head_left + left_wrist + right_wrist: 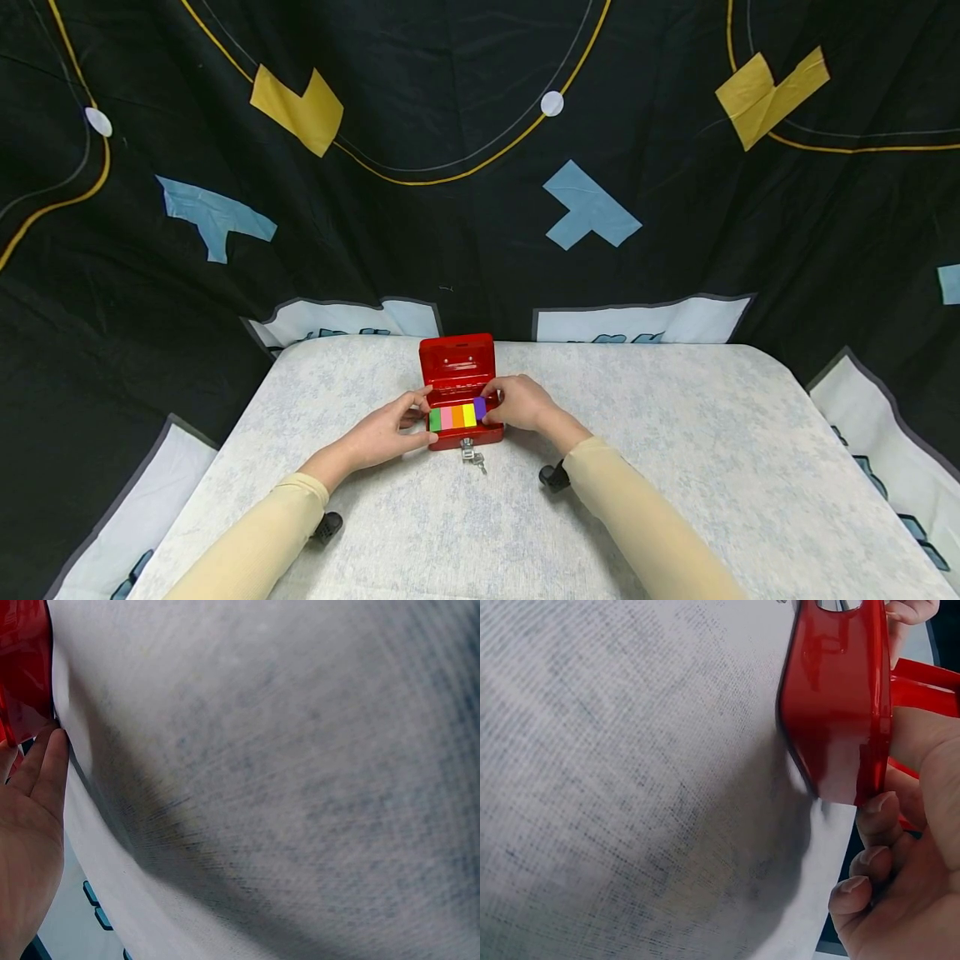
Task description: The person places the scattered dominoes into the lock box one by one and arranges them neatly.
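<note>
A small red cash box point(444, 442) stands with its lid point(457, 358) raised. Inside lies a row of coloured blocks: green point(435, 419), pink point(446, 417), orange point(457, 417) and yellow point(469, 415). At the row's right end, a purple block point(480, 407) sits slightly higher and tilted, pinched by my right hand point(525, 404) between thumb and forefinger. My left hand point(384, 429) holds the box's left end, thumb at the front corner and fingers farther back. The left wrist view shows its fingers point(49, 769) against the red side wall.
A padlock point(467, 450) hangs at the box's front, with keys point(479, 462) on the cloth below. The box is near the far edge of a table point(675, 433) under a pale mottled cloth. Behind it hangs a black curtain point(465, 250) with coloured shapes.
</note>
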Demonstrator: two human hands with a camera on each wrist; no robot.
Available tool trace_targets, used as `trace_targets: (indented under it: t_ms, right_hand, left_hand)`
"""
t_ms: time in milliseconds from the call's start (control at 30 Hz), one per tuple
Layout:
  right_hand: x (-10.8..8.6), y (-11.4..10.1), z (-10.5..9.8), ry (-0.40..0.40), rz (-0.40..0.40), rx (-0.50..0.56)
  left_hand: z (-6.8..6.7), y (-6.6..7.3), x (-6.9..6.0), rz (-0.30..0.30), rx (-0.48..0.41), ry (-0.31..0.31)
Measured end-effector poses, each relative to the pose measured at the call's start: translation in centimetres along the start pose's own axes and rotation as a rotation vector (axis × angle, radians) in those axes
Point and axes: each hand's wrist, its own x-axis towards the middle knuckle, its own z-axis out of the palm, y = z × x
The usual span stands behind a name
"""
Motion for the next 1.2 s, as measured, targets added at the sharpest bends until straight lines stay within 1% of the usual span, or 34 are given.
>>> trace_targets:
  t_ms: [200, 500, 600, 900, 1200]
  right_hand:
    - [-0.1, -0.4, 0.0, -0.019, 0.021, -0.024]
    - [-0.3, -0.7, -0.1, -0.019, 0.014, -0.088]
    - [-0.3, -0.8, -0.1, -0.025, 0.022, -0.104]
    - [-0.3, -1.3, -0.3, -0.048, 0.062, -0.114]
    - [-0.3, -1.2, -0.1, -0.047, 0.055, -0.119]
  left_hand:
    - [0.0, 0.0, 0.0, -0.001, -0.002, -0.002]
    - [0.0, 0.0, 0.0, -0.002, -0.012, -0.004]
    - [0.0, 0.0, 0.0, -0.003, -0.013, -0.004]
    - [0.0, 0.1, 0.1, -0.010, -0.003, 0.001]
    - [0.1, 0.0, 0.1, 0.004, 0.010, -0.002]
